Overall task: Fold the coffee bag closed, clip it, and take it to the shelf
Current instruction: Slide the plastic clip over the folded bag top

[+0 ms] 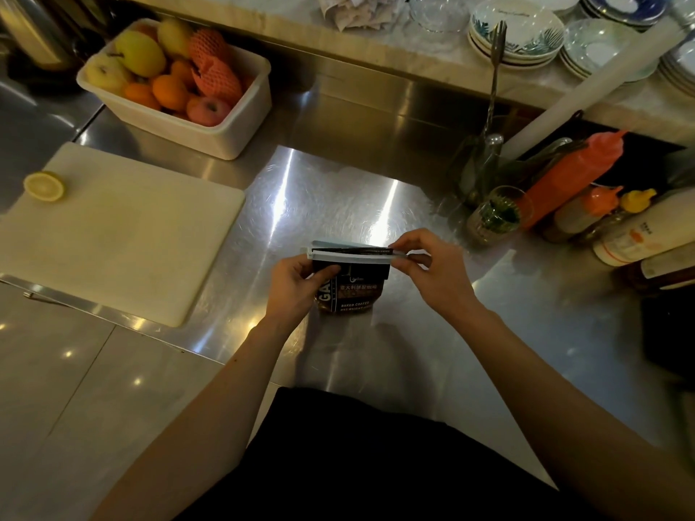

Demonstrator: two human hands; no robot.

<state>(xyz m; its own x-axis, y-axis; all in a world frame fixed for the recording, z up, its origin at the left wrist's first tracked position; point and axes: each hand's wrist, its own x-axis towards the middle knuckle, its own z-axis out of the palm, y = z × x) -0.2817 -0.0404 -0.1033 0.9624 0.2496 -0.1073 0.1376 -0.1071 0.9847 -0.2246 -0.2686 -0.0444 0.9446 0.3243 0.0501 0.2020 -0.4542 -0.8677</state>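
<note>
A dark coffee bag (353, 291) with white lettering stands upright on the steel counter (338, 189) in front of me. Its top is folded over, and a long white clip (351, 253) lies across the fold with the bag's edge between its two bars. My left hand (297, 287) holds the bag's upper left side, thumb on its front. My right hand (428, 268) pinches the right end of the clip between thumb and fingers.
A white cutting board (124, 235) with half a lemon (44, 186) lies at left. Behind it stands a fruit tub (240, 118). Sauce bottles (575, 178) and a glass (496, 216) crowd the right side. Stacked bowls (515, 32) sit on the raised ledge behind.
</note>
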